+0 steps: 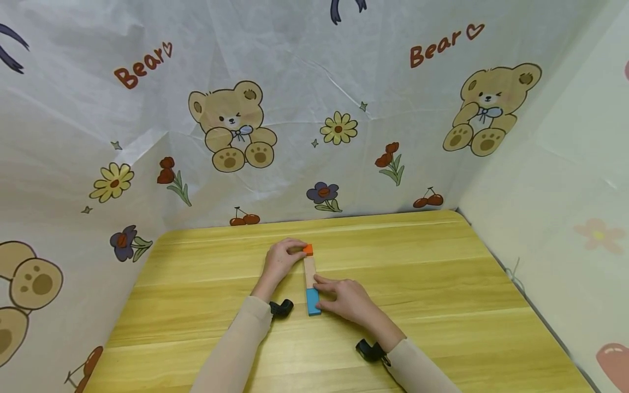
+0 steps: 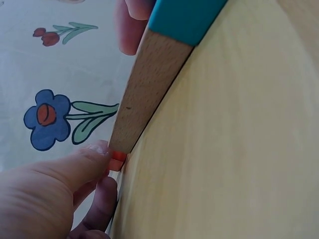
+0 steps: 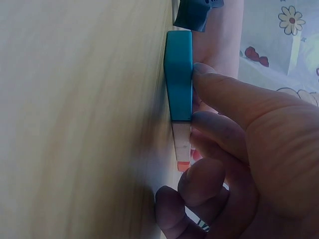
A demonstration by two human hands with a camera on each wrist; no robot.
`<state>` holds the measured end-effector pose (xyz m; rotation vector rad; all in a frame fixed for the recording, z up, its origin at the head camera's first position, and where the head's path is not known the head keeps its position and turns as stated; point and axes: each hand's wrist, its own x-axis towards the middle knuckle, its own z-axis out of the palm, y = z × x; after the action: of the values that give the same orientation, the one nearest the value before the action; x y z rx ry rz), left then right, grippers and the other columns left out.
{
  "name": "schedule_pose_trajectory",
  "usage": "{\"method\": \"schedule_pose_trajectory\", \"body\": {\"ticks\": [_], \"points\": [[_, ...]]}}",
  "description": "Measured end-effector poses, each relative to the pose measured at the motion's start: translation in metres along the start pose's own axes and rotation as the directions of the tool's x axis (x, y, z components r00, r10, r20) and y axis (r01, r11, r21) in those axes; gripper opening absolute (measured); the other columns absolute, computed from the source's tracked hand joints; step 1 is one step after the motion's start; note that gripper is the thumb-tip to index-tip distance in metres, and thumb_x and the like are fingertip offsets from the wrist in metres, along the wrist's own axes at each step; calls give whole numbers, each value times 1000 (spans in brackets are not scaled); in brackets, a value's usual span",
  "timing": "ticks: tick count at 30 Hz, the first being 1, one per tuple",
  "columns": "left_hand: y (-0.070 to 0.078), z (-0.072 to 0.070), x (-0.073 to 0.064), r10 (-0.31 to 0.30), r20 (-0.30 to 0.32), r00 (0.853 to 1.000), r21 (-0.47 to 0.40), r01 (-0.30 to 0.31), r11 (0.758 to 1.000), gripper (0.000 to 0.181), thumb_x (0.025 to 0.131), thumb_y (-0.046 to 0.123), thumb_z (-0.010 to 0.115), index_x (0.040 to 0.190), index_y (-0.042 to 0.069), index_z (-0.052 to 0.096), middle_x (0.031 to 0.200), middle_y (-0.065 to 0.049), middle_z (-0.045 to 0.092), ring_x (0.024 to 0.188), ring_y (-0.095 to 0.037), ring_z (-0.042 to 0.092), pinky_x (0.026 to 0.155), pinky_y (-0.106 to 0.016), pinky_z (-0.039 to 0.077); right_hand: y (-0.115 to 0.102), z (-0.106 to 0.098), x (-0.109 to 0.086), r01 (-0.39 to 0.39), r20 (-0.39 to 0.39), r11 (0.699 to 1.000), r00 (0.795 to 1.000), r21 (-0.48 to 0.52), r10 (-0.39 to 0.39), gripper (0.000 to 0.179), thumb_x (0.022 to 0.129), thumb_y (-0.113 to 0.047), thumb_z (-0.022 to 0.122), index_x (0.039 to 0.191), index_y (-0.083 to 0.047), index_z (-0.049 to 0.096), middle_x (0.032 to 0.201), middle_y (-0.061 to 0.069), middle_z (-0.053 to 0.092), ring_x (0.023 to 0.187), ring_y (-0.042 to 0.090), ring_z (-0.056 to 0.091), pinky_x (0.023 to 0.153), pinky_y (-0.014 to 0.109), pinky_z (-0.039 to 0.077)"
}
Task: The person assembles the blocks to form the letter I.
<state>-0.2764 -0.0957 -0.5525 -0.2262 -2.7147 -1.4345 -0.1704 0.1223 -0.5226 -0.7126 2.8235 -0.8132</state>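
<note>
An orange block point(image 1: 308, 249), a plain wooden block point(image 1: 309, 272) and a blue block point(image 1: 313, 302) lie end to end in a straight row on the table. My left hand point(image 1: 281, 261) pinches the orange block at the far end with thumb and index finger. At the near end, my right hand point(image 1: 346, 297) touches the row from the right. Its thumb point(image 3: 214, 84) rests against the side of the blue block, and the index fingertip lies by the joint with the wooden block. The left wrist view shows the wooden block point(image 2: 144, 89) meeting both coloured blocks.
The wood-grain table point(image 1: 417, 262) extends to both sides of the row. Behind it hangs a white cloth point(image 1: 295, 109) printed with bears and flowers. Black wrist devices point(image 1: 282, 309) sit on both forearms, low over the table. A pale wall covering point(image 1: 565, 180) stands at the right.
</note>
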Motion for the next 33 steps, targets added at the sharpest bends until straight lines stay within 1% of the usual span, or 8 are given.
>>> {"method": "schedule_pose_trajectory", "body": {"ticks": [14,17,20,22,25,28,31,33], "points": [[-1,-6,-3,7,21,1000,-28,-7,1000,29,98,24,79,126,20,80,135,1,73,98,-20,65,85,-38,55,1,-1,1,17,-7,1000,1000,-4,-17,51,95,-38,80,142,-20,70,154,-7,61,50,3,29,53,23,27],[-1,-7,-5,5,20,1000,-33,-4,999,29,99,24,77,127,19,79,135,0,73,96,-20,66,84,-40,56,2,-1,1,23,-10,1000,1000,16,-23,51,96,-37,80,143,-19,70,154,-6,61,48,3,27,53,22,27],[0,-10,-8,-3,16,1000,-33,3,999,29,100,25,76,128,18,78,134,-1,74,98,-21,69,86,-44,58,4,0,1,26,-18,999,1000,38,-25,52,96,-37,79,144,-19,69,153,-7,61,48,5,37,53,23,34],[0,-12,-10,-18,13,1000,-23,19,1000,29,100,27,76,128,20,78,135,0,73,101,-21,70,88,-44,59,5,0,1,28,-29,999,999,44,-27,52,97,-37,78,144,-19,68,152,-7,62,56,9,55,60,23,45],[2,-16,-14,-50,6,999,-4,50,999,29,101,29,76,128,22,78,134,0,74,102,-22,70,88,-44,58,7,-1,1,30,-47,998,999,50,-27,51,98,-38,78,144,-19,68,152,-6,63,86,20,75,78,34,59],[5,-21,-18,-90,3,996,-2,90,996,29,102,31,74,129,22,78,135,-1,74,102,-23,71,85,-44,58,7,-2,1,14,-68,998,998,68,-10,48,99,-37,75,144,-20,69,150,-4,65,119,26,74,98,46,60],[6,-26,-22,-113,15,993,-10,113,993,31,104,32,70,131,19,77,135,-2,74,98,-21,74,81,-38,58,8,-5,0,-13,-114,997,993,73,21,42,101,-34,74,141,-22,71,143,-2,71,130,26,70,104,49,58],[6,-28,-23,-124,23,992,-17,125,992,32,105,32,68,133,18,76,133,-3,75,93,-19,75,74,-35,56,9,-6,0,-33,-153,996,987,77,45,39,101,-33,74,139,-23,73,131,0,77,106,24,77,94,44,61]]}}
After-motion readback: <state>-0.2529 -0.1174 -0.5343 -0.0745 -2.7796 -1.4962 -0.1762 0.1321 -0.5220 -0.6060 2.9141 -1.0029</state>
